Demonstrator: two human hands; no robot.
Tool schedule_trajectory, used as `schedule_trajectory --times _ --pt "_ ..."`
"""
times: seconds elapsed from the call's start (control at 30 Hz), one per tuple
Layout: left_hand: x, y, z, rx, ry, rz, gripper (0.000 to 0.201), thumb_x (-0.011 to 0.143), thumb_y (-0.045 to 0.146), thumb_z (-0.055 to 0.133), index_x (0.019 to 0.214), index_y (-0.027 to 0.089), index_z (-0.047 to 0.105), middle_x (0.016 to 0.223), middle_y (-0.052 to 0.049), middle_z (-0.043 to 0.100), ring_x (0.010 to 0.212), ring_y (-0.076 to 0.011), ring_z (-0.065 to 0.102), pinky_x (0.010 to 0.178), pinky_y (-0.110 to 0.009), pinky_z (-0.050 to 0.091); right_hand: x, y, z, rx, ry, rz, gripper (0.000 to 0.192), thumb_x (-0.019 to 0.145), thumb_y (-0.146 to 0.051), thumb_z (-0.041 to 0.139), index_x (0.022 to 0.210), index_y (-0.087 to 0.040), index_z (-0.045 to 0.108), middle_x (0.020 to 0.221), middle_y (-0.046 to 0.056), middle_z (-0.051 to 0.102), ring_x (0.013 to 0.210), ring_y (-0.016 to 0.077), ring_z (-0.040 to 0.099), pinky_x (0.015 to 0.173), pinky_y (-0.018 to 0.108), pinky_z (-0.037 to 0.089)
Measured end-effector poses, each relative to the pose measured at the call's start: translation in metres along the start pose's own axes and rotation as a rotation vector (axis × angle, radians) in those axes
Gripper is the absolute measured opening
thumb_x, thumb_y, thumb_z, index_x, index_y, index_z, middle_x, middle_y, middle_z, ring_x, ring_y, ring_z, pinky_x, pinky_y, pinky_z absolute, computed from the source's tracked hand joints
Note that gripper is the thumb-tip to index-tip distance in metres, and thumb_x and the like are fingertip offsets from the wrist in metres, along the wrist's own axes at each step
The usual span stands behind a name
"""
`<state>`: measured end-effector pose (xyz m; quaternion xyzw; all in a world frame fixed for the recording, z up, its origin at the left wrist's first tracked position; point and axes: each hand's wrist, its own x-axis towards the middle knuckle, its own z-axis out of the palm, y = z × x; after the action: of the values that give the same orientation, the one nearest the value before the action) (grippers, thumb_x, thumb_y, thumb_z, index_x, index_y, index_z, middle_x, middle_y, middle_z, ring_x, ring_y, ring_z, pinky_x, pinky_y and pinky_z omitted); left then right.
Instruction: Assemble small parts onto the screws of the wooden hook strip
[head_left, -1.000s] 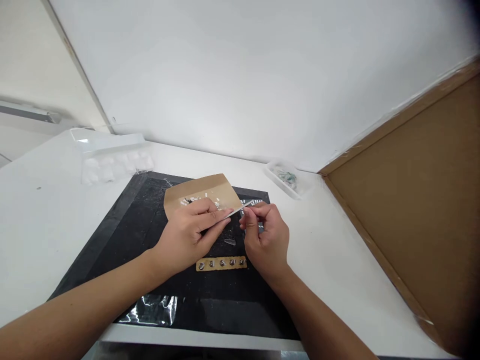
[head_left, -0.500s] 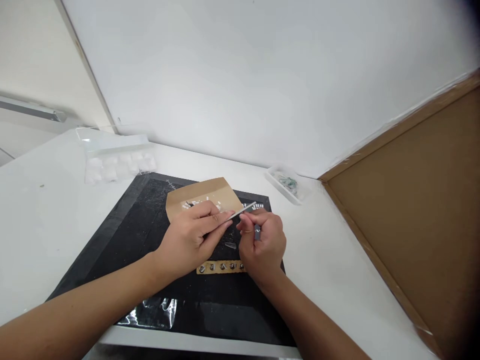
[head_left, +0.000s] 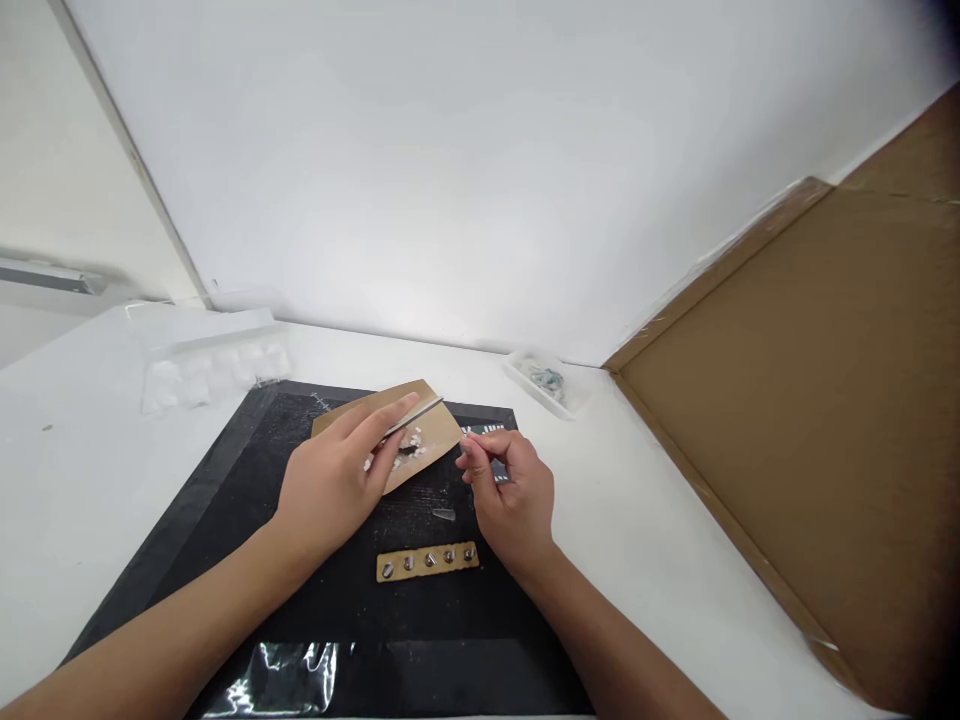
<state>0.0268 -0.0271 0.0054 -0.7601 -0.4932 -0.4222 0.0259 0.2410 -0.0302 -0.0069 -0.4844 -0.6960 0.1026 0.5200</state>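
My left hand [head_left: 334,485] holds thin metal tweezers [head_left: 420,410], their tips lying over a brown paper piece [head_left: 431,430] dotted with small white bits. My right hand [head_left: 510,490] is to the right of the paper, thumb and forefinger pinched together on something too small to make out. Both hands hover over a black work mat [head_left: 247,490]. Below them lies a small brown strip [head_left: 427,561] carrying several metal screws. A tiny clear part [head_left: 444,514] rests on the mat between the hands.
A clear plastic tray [head_left: 214,355] with white pieces sits at the back left. A small clear dish [head_left: 544,383] with greenish parts stands at the back right. A large brown cardboard sheet [head_left: 810,400] leans along the right. Shiny plastic film [head_left: 289,675] lies at the mat's front.
My left hand has swung the tweezers leftward, away from my right hand and over the brown paper. The right hand's fingers stay pinched. The camera view shifted slightly.
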Motion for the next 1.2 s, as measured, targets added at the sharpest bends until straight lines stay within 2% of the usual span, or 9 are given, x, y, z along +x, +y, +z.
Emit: schedule_trajectory --times 0.07,0.23,0.43,0.5,0.57,0.63,0.77,0.97,1.2 --pt "0.001 -0.008 0.003 0.076 -0.018 0.006 0.023 0.105 0.026 0.062 0.123 0.027 0.076 0.111 -0.003 0.08 0.086 -0.0187 0.076 0.069 -0.027 0.055 0.0 0.0 -0.002 0.016 -0.021 0.039 0.013 0.105 -0.03 0.065 0.094 -0.025 0.068 0.076 -0.001 0.075 0.066 0.0185 0.072 0.068 0.034 0.052" --pt "0.002 -0.025 0.009 0.145 -0.129 -0.019 0.021 0.104 0.029 0.062 0.117 0.025 0.078 0.106 -0.005 0.079 0.088 -0.0228 0.075 0.067 -0.029 0.053 0.001 0.001 -0.006 0.049 -0.085 0.079 0.015 0.102 -0.034 0.071 0.091 -0.024 0.068 0.077 -0.001 0.078 0.061 0.0179 0.071 0.067 0.034 0.053" --pt "0.007 -0.013 0.003 -0.063 -0.093 0.094 0.02 0.104 0.029 0.062 0.113 0.022 0.078 0.103 -0.008 0.077 0.096 -0.0247 0.071 0.09 -0.04 0.056 0.0 0.001 -0.007 0.017 -0.106 0.015 0.017 0.101 -0.032 0.073 0.087 -0.024 0.067 0.076 0.0 0.078 0.065 0.0188 0.073 0.07 0.034 0.054" --pt "0.007 -0.003 0.001 -0.242 -0.135 0.05 0.019 0.104 0.031 0.064 0.113 0.021 0.077 0.105 -0.009 0.079 0.097 -0.0235 0.073 0.089 -0.038 0.058 0.0 0.001 -0.007 -0.012 -0.085 -0.056 0.02 0.1 -0.031 0.074 0.084 -0.024 0.065 0.075 -0.001 0.077 0.065 0.0185 0.072 0.074 0.035 0.053" --pt "0.005 0.006 0.0 -0.434 -0.249 -0.009 0.019 0.105 0.032 0.062 0.108 0.024 0.078 0.104 -0.006 0.08 0.095 -0.0215 0.075 0.086 -0.035 0.061 0.0 0.001 -0.007 -0.036 -0.07 -0.143 0.022 0.1 -0.029 0.075 0.083 -0.024 0.062 0.073 -0.002 0.076 0.067 0.0184 0.073 0.077 0.037 0.051" --pt "0.004 0.012 0.001 -0.525 -0.293 -0.07 0.02 0.106 0.032 0.061 0.106 0.025 0.079 0.103 -0.005 0.081 0.095 -0.0207 0.076 0.085 -0.034 0.062 -0.001 0.001 -0.006 -0.037 -0.061 -0.21 0.022 0.1 -0.027 0.074 0.083 -0.024 0.06 0.074 -0.002 0.076 0.069 0.0182 0.074 0.078 0.037 0.05" --pt "0.001 0.018 0.001 -0.583 -0.285 -0.151 0.022 0.105 0.034 0.061 0.101 0.027 0.082 0.1 -0.003 0.082 0.093 -0.02 0.077 0.084 -0.033 0.064 -0.002 0.001 -0.006 0.023 -0.047 -0.275 0.021 0.099 -0.026 0.076 0.086 -0.025 0.059 0.075 -0.003 0.077 0.068 0.0175 0.075 0.076 0.037 0.05" --pt "0.0 0.023 -0.001 -0.679 -0.275 -0.232 0.021 0.102 0.035 0.066 0.103 0.026 0.084 0.099 -0.005 0.083 0.084 -0.0192 0.078 0.064 -0.027 0.064 -0.001 -0.003 -0.009 0.009 -0.028 -0.389 0.021 0.097 -0.021 0.077 0.088 -0.025 0.059 0.073 -0.006 0.077 0.068 0.0146 0.077 0.075 0.036 0.049" --pt "-0.001 0.027 0.001 -0.916 -0.311 -0.399 0.018 0.096 0.039 0.076 0.101 0.025 0.085 0.099 -0.006 0.085 0.085 -0.0217 0.08 0.068 -0.031 0.067 0.0 -0.005 -0.014 -0.065 -0.089 -0.512 0.025 0.097 -0.015 0.076 0.088 -0.024 0.054 0.075 -0.004 0.076 0.063 0.0133 0.074 0.07 0.034 0.045"
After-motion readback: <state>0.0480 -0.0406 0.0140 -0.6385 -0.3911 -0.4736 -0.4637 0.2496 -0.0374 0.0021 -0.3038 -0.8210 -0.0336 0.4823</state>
